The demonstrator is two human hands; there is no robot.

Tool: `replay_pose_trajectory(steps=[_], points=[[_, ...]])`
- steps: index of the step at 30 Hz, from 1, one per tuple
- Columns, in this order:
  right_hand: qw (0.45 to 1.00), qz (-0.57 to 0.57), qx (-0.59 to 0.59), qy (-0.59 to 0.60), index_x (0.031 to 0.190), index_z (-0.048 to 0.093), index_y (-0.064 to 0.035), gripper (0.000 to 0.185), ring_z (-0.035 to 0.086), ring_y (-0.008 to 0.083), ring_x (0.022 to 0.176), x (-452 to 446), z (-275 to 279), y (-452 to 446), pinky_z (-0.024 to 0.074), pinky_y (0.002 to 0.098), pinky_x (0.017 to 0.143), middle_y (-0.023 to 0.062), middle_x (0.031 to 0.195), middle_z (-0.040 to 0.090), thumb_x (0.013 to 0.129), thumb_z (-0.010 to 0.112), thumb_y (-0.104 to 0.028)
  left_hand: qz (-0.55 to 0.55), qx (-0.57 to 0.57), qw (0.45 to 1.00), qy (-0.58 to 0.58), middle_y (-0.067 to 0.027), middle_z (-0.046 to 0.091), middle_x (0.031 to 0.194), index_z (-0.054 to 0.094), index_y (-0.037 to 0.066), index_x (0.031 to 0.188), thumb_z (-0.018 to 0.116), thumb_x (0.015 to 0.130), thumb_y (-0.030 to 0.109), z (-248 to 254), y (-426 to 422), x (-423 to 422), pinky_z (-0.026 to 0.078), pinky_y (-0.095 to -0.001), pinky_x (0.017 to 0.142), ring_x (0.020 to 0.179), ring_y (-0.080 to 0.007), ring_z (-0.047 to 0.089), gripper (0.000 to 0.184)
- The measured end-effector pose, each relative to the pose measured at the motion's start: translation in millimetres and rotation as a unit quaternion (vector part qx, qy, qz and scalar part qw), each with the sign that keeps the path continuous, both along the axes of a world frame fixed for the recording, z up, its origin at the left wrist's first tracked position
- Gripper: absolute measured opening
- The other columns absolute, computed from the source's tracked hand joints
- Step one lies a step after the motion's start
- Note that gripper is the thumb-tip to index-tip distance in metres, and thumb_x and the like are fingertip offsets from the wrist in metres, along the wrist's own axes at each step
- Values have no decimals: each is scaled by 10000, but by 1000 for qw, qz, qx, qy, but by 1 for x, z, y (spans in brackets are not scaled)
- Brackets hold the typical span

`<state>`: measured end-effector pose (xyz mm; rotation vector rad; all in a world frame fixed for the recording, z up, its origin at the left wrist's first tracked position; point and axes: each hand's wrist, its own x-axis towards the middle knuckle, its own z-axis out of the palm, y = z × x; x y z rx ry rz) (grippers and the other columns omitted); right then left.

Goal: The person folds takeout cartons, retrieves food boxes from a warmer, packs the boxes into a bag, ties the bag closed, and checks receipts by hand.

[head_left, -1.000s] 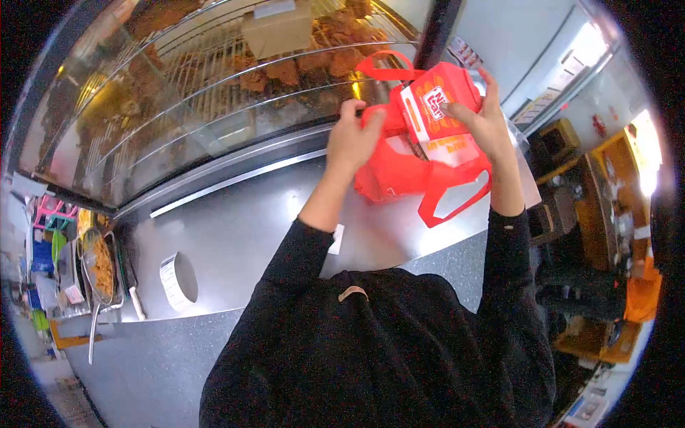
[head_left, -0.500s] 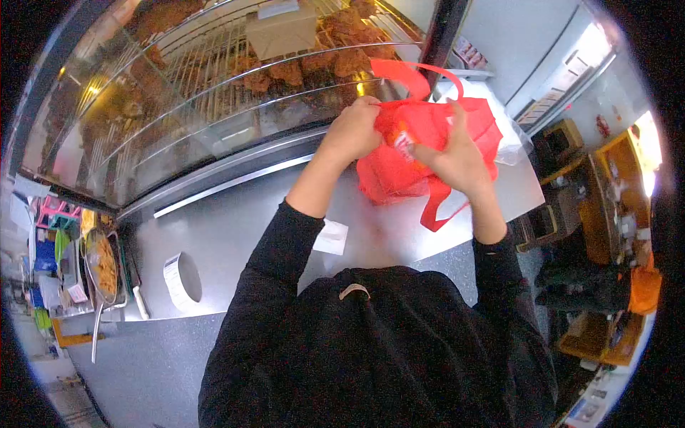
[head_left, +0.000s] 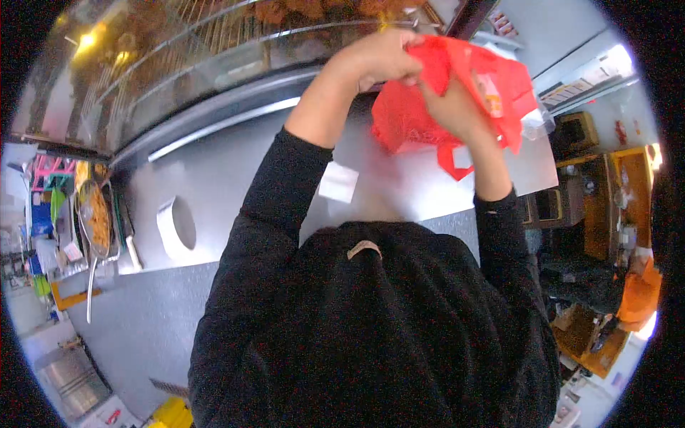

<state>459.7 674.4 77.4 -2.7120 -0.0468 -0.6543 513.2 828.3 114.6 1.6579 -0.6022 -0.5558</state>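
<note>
A red fabric carry bag (head_left: 408, 118) with loop handles and pale printing stands over the metal counter (head_left: 242, 171), its opening toward the glass cabinet. My left hand (head_left: 382, 57) is closed on the bag's upper edge. Reaching into the bag's opening is my right hand (head_left: 457, 110), its fingers mostly hidden by the red fabric. One handle hangs below my right wrist. What the bag contains is out of sight. Nearer to me, a small white paper (head_left: 338, 182) lies flat on the counter.
A glass display cabinet (head_left: 214, 78) with wire racks of browned food runs behind the counter. To the left are a curled white paper strip (head_left: 173, 230), a white-handled utensil (head_left: 133, 252) and a long-handled strainer (head_left: 96, 217) over orange-brown food. An orange bag (head_left: 640, 294) hangs far right.
The bag has moved up and away from me, with its side lifted. My right hand has gone from the bag's outer front into its opening. My left hand still grips the edge.
</note>
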Motion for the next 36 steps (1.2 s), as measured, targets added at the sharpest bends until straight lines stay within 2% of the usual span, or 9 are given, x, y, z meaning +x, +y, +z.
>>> replay_pose_trajectory(steps=[3,5,9,11,15,20,28,32,36], points=[[990,-53,95,84,1050,484,46,570,566,317,838,-47,61,24,456,397,721,235,969,538,732,574,-420,52,-134,989,-37,-34,580,932,427,86,1231,566,736,49,-13,24,-8,445,-227,675,723,-87,529,516],[966,172,101,-164,952,545,28,382,584,299,755,-72,72,28,467,366,666,202,881,572,733,599,-280,120,-129,981,-83,-38,568,1010,461,91,1203,575,745,59,-19,55,-33,443,-237,718,779,-89,524,473],[863,371,166,300,928,539,11,287,544,346,766,-77,-13,58,454,389,666,188,857,573,708,580,-168,87,204,925,-309,-93,575,1037,585,105,1025,577,683,37,-158,104,-62,429,-352,806,894,-244,545,348],[851,428,-18,302,925,534,21,318,522,347,839,-59,-115,69,432,414,717,199,895,554,709,583,-207,92,340,907,-232,-107,566,1041,606,126,987,588,679,121,-216,97,-98,410,-378,834,972,-285,506,308],[927,263,110,246,911,565,-2,244,499,346,890,-79,-216,83,413,420,768,190,902,537,762,533,-192,189,418,818,-346,-39,536,1101,603,145,988,517,733,178,-244,101,-150,392,-346,812,975,-231,492,271],[931,341,-46,124,999,604,-98,320,549,263,840,-75,-223,72,456,339,698,106,922,564,696,515,-52,232,342,811,-415,-29,571,1009,610,117,917,479,745,171,-262,104,-155,379,-304,798,933,-196,512,223],[912,237,-22,336,814,566,-52,243,582,312,712,-55,-206,93,460,370,618,157,792,589,667,635,-233,224,331,836,-375,-70,601,913,593,91,894,490,715,101,-281,127,-138,390,-344,841,888,-216,550,206],[877,371,90,290,1089,448,-34,630,540,305,878,-40,-81,108,440,357,710,167,1023,520,606,720,-334,255,339,877,-226,-151,587,723,541,52,791,579,729,177,-232,144,-128,448,-401,696,743,-310,580,145],[941,199,158,-223,1069,453,37,438,466,345,1001,17,90,95,356,395,876,225,1060,487,738,615,-200,264,305,905,-138,-151,582,765,504,41,840,680,664,268,-201,146,-116,448,-402,692,763,-334,570,337]])
